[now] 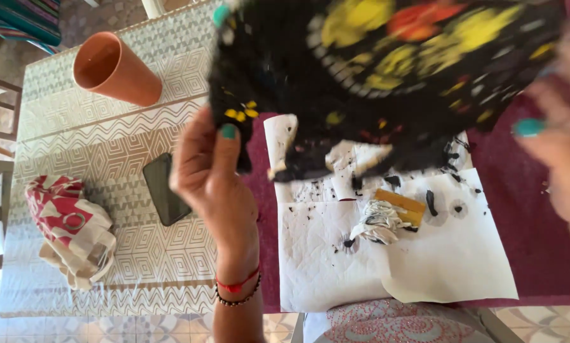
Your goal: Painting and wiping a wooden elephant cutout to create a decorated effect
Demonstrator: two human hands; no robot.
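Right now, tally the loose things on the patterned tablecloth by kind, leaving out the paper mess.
Terracotta pot: 1
Dark phone: 1
Red-and-white bag: 1
Total: 3
Both hands, left and right, hold up a black painted cloth.

Both hands wear teal nail polish. The left hand [212, 171] has a red cord and a dark beaded bracelet at the wrist. The right hand [561, 136] is blurred

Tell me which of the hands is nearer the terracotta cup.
Left. The left hand grips the black painted object at its edge, just below-right of the terracotta cup; the right hand is at the far side.
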